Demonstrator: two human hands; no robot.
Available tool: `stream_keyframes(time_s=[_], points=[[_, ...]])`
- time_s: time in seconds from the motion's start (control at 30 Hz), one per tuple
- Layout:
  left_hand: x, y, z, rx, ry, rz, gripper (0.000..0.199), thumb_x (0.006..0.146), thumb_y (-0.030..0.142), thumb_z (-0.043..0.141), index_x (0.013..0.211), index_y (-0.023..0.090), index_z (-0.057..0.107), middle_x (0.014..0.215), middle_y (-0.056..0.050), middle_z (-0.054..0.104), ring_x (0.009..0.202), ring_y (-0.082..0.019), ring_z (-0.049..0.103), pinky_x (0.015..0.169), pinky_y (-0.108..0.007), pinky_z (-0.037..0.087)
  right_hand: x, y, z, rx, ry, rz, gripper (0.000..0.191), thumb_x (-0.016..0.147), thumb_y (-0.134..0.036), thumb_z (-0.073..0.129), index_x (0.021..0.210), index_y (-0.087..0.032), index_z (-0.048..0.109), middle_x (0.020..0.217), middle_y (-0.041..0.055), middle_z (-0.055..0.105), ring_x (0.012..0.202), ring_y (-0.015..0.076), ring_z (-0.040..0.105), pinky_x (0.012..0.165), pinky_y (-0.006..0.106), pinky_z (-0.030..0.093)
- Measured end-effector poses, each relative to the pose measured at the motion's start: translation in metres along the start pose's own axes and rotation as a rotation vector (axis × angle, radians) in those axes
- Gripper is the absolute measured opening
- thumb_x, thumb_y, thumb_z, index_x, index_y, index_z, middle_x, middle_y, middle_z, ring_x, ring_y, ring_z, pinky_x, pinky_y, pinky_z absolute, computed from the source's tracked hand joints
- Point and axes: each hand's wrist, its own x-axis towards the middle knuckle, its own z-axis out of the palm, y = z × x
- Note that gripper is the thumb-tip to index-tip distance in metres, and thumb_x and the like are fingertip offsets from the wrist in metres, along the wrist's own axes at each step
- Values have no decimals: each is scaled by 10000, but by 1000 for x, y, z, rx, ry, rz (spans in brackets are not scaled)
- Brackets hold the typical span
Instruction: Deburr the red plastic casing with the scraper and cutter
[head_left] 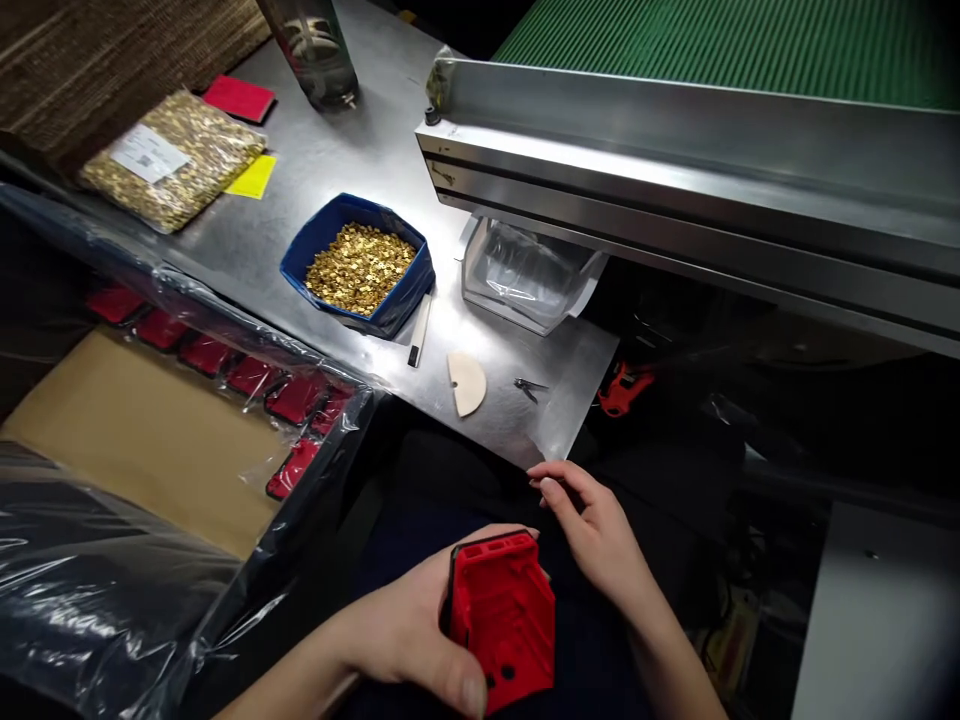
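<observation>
My left hand (416, 620) is wrapped round a red plastic housing with a black edge (506, 615), its hollow inner side turned up towards me. My right hand (592, 530) is just off the table's near corner, to the right of the housing and apart from it. Its thumb and fingers are drawn together in a pinch; whether something small sits between them is hidden. On the metal table (375, 140) ahead are a blue bin (420, 290) of small brass-coloured parts (360, 268), a white-handled knife (421, 330), a pale half-round disc (467, 384) and small black pliers (531, 388).
A plastic-lined box (150, 430) at left holds several red housings (296, 468) beside a cardboard sheet. A bag of brass parts (172, 160) lies at the back. A grey bin (525, 275) sits under the conveyor's metal rail (675, 180). An orange tool (624, 388) hangs right.
</observation>
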Motion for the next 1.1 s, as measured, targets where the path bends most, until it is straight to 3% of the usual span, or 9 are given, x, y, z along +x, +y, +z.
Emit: stream_keyframes(time_s=[0.17,0.3,0.43,0.57,0.67,0.73,0.9,1.0,1.1], points=[[-4,-7,-13,34,291,135,881,680,569,897,1387,183,539,1206,-134,687,1105,-306,649,933,-396,504,-22,-10,17,69,101,-38,240,1025,-455,540,1130,-304,695,1095,1,705,1024,184,667,894,282,498],[-1,-12,-29,44,472,200,802,730,560,863,1363,174,556,1250,-163,693,1136,-342,654,961,-430,508,-4,-15,22,-61,110,-125,222,1029,-403,525,1110,-286,696,1105,15,705,1010,184,667,855,276,507],[-5,-10,-34,-22,383,278,883,757,584,833,1465,187,485,1339,-203,663,1211,-394,636,1049,-531,474,57,-33,32,-404,142,-178,262,1045,-345,464,1194,-237,651,1168,67,684,1020,205,666,888,312,523],[-15,-7,-24,-92,233,344,1022,738,690,789,1548,204,398,1371,-226,649,1208,-384,654,1073,-536,464,119,-62,63,-556,172,-169,453,980,-406,601,1368,-178,544,1283,175,608,1190,332,579,983,447,484],[-20,-8,-19,-107,235,354,1097,674,721,807,1556,215,397,1351,-218,665,1176,-369,676,1056,-521,484,145,-73,84,-589,178,-150,595,870,-335,740,1372,-106,516,1321,243,567,1229,382,538,1003,474,460],[-21,-9,-18,-115,264,362,1130,658,723,813,1572,229,369,1344,-215,673,1176,-370,678,1050,-520,488,150,-71,87,-581,161,-140,487,854,-271,721,1283,-97,568,1255,229,609,1171,369,577,980,460,470],[-16,-8,-23,-236,360,363,1063,718,716,779,1567,230,364,1332,-191,688,1189,-362,674,1075,-524,472,112,-56,50,-479,98,-168,164,878,-280,646,1031,-221,634,1053,49,701,954,237,659,820,325,517],[-8,-5,-28,-318,470,353,881,837,705,674,1515,193,441,1369,-184,660,1207,-341,659,1086,-503,467,58,-50,19,-342,99,-187,205,909,-377,651,1063,-247,615,993,5,695,844,186,655,735,278,521],[1,-3,-32,-245,466,348,827,858,678,676,1509,219,453,1436,-174,609,1257,-348,616,1062,-498,479,1,-41,0,-38,2,-125,281,888,-424,718,1087,-246,628,982,15,704,729,162,644,650,264,526]])
